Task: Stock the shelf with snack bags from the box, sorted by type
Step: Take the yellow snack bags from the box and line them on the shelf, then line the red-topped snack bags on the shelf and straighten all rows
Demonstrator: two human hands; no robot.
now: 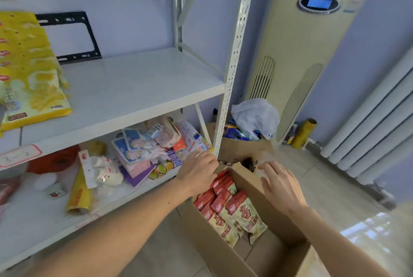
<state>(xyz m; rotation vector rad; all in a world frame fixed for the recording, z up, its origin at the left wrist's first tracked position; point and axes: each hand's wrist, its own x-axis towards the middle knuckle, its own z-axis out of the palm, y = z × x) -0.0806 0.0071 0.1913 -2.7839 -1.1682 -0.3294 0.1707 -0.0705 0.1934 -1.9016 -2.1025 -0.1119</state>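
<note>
A cardboard box (pixel 225 252) stands open on the floor at the lower centre of the frame, just beside the front right post of a white metal shelf (pixel 138 84). Inside the box, red-and-cream snack bags (pixel 232 212) stand packed in a row along its upper part. The left hand (pixel 197 170) reaches across the box's far left corner, its fingers curled down over the topmost bags; whether they actually pinch a bag cannot be told, since the fingertips are hidden. The right hand (pixel 282 185) hovers over the box's right flap with fingers spread and relaxed, gripping nothing. On the upper shelf board, at the left edge of the frame, lies a stack of yellow chip bags (pixel 29 71), with the rest of that board bare. The lower board, centre left, carries a loose pile of mixed packets (pixel 145 151). To the right of the shelf stand a second box (pixel 243 147) holding a white plastic bag (pixel 254 115), a beige floor-standing air conditioner (pixel 308 48) and, at the far right, a white radiator (pixel 375 133).
</note>
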